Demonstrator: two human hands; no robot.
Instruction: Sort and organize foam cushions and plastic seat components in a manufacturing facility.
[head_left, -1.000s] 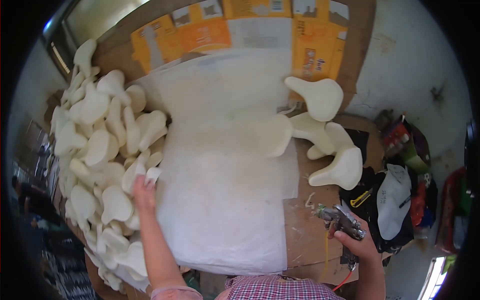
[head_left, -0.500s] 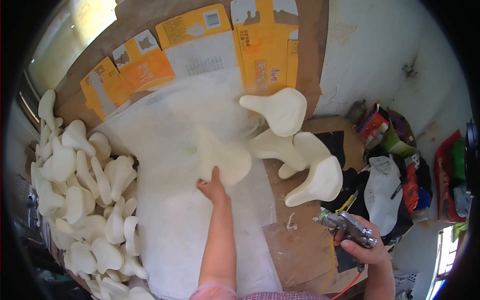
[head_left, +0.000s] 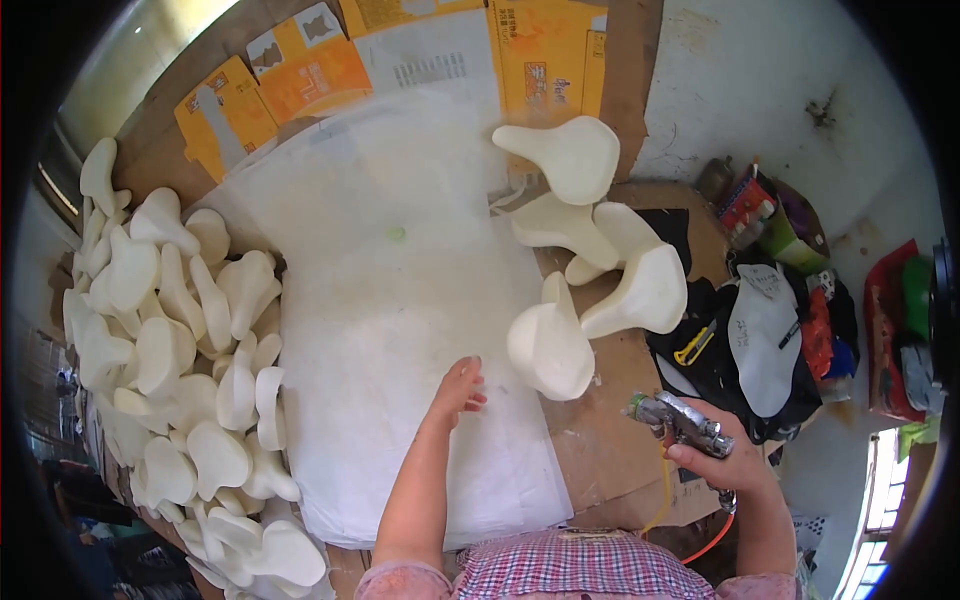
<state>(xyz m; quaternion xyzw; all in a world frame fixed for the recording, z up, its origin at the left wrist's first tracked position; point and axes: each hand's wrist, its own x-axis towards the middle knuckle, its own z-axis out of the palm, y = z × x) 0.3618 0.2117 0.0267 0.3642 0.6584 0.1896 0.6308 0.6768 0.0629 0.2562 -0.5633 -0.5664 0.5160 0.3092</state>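
Observation:
My left hand [head_left: 458, 388] hovers empty over a white sheet [head_left: 400, 300] that covers the table, fingers loosely apart. Just to its right a cream foam saddle pad [head_left: 550, 345] lies at the sheet's right edge, apart from the hand. My right hand [head_left: 725, 462] grips a metal spray gun [head_left: 678, 420] over brown cardboard at the lower right. Three more cream saddle pads [head_left: 600, 240] lie stacked beyond it at the upper right.
A big heap of several cream pads [head_left: 180, 340] fills the left side. Flattened orange and white cartons [head_left: 420, 50] line the far edge. Black pieces, a white cut-out [head_left: 765, 335] and coloured clutter sit at the right. An orange hose [head_left: 710, 535] trails below the gun.
My left hand came from the heap on the left, carried a pad across the sheet and let it go at the right edge; it has now drawn back. The spray gun stayed held.

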